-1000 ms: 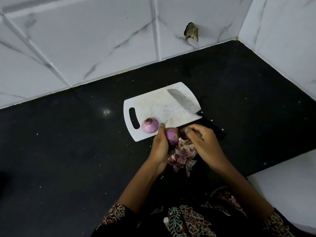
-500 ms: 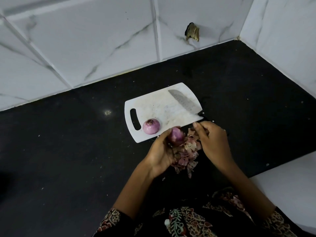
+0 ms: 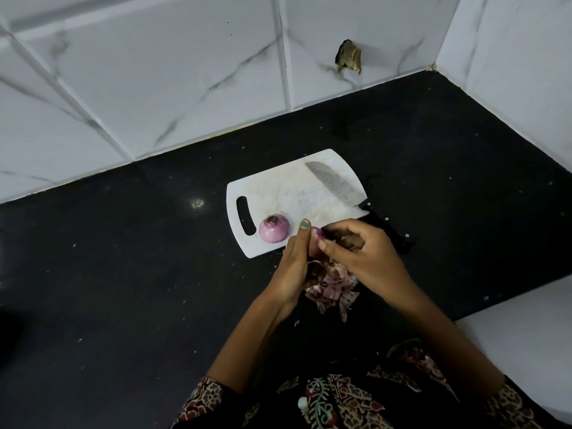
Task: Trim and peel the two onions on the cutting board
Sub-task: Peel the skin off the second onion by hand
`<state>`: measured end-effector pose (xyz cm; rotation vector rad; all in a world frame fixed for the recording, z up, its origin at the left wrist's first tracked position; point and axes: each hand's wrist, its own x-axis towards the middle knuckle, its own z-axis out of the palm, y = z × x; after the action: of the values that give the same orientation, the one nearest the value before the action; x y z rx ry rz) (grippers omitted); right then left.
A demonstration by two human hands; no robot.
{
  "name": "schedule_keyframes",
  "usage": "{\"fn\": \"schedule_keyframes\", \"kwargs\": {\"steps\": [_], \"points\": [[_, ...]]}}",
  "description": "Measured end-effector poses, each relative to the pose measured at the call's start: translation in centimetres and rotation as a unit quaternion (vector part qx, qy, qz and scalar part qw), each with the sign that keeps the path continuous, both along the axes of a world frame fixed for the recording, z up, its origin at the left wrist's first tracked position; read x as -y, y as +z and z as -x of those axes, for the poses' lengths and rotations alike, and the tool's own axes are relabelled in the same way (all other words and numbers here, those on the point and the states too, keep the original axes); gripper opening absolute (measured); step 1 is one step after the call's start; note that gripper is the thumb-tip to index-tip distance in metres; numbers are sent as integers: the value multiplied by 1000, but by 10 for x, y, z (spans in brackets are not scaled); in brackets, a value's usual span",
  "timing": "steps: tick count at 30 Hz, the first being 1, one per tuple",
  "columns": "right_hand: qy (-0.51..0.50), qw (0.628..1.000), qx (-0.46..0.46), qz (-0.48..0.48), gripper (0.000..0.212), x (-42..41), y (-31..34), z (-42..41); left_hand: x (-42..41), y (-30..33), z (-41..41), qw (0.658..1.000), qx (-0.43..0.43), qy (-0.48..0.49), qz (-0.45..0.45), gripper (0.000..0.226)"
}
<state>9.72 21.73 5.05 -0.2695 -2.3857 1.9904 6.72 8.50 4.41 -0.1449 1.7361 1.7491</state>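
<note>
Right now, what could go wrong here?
The knife lies on the cutting board, its handle overhanging beside the right hand; a bump could knock it. The onion in the left hand is gripped off the board and could slip onto the peel pile.

1. Left hand [image 3: 295, 261] turned back upright, thumb raised beside the held onion [image 3: 315, 241]; half a second ago palm open beneath it.
2. Right hand [image 3: 360, 252] moved in from the knife handle [image 3: 387, 226], fingers [image 3: 323, 243] now touching the held onion.
</note>
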Motion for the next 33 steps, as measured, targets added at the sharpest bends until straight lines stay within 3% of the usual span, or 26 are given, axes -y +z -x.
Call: {"fn": "schedule_keyframes", "kwargs": {"steps": [7,12,17,20,22,29,33], "points": [[-6,999,22,45,22,-2,1,1,0,0,-3,1000,-15,11,-12,57],[12,999,18,32,35,1,4,-2,-1,-2,-4,998,-31,21,50,64],[-14,999,23,27,25,0,4,0,-3,-4,-4,995,-66,-13,68,75],[-13,999,21,39,20,-3,4,1,0,-6,-3,998,-46,0,43,60],[-14,998,18,54,19,-3,4,0,0,-8,-2,999,-12,23,26,62],[-26,994,-28,107,23,3,9,1,3,-1,5,974,126,92,-167,62],[-65,992,-33,100,24,2,11,1,-1,-3,8,963,138,162,-166,54]]}}
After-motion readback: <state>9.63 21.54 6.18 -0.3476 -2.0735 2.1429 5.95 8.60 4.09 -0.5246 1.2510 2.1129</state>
